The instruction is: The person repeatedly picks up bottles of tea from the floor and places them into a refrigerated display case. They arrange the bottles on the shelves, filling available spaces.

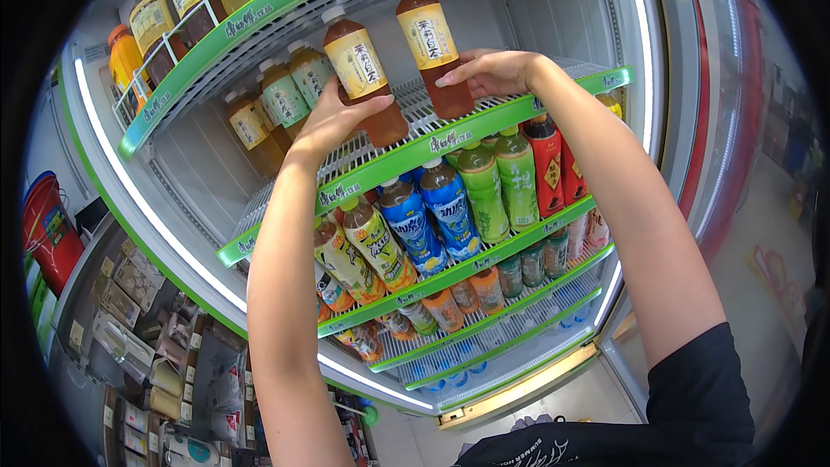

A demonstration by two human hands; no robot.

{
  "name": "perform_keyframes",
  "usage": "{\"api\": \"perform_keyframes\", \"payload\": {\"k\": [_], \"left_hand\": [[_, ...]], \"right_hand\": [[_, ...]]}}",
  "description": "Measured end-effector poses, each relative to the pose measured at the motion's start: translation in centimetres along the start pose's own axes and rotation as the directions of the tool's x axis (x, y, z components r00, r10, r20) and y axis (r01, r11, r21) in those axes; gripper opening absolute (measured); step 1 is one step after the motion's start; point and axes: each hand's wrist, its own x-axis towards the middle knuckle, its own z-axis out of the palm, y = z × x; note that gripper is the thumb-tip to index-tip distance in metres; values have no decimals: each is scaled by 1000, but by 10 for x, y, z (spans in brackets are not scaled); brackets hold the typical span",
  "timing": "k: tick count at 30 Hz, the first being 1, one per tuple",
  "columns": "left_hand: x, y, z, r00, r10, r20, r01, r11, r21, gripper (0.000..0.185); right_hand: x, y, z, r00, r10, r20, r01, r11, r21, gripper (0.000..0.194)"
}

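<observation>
My left hand (340, 117) is closed around the lower part of a tea bottle (355, 58) with a white cap and a pale yellow label. To its right, my right hand (489, 74) grips a matching bottle (428, 32) from the side, thumb across its front. Both bottles are upright at a wire shelf (415, 100) with a green front strip; whether their bases rest on the wires is hard to tell. Left of my left hand, several more bottles stand on this shelf, among them one with a light green label (284, 100).
An upper shelf edge (259, 16) with a white wire guard crosses above my hands. Below, a shelf of blue bottles (447, 204), green bottles (515, 178) and others juts forward. The cooler's glass door (700, 143) stands at the right; a red bucket (48, 233) is far left.
</observation>
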Motion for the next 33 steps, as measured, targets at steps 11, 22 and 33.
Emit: {"api": "perform_keyframes", "payload": {"k": [11, 22, 33], "left_hand": [[-13, -10, -27, 998, 53, 21, -55, 996, 70, 79], [-80, -39, -99, 978, -125, -165, 136, 989, 56, 82], [-106, -75, -137, 859, -219, -463, 329, 929, 170, 86]], "right_hand": [[0, -6, 16, 996, -42, -80, 21, 968, -248, 94], [18, -23, 90, 988, -67, -136, 2, 904, -428, 107], [73, -17, 145, 995, -69, -74, 27, 886, -464, 94]]}}
